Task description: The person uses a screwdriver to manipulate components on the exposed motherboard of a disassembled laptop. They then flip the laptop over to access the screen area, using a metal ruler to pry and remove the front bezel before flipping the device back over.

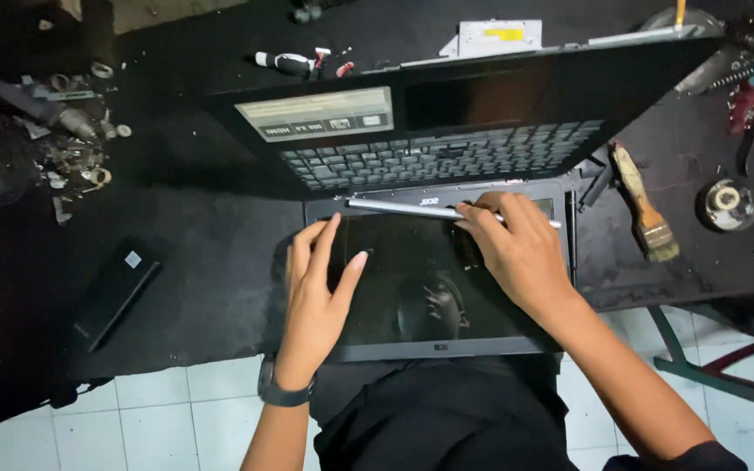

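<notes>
I am leaning over one laptop (447,262) that is lying open and upside down at the near edge of the table (202,262), its screen panel (412,296) toward me and its keyboard half (429,157) standing up on the far side. My left hand (316,296) is resting released on the left part of the dark panel, fingers spread and grasping nothing. My right hand (517,249) is nearer the hinge, its fingertips pressing on one thin silver strip (412,208) without closing round it. That strip is lying just beyond both hands, its long axis running left to right along the hinge. Further out I am seeing one black phone (115,292) toward the left edge and one paintbrush (643,205) toward the right. One silver drive (499,37) is sitting by the far edge.
</notes>
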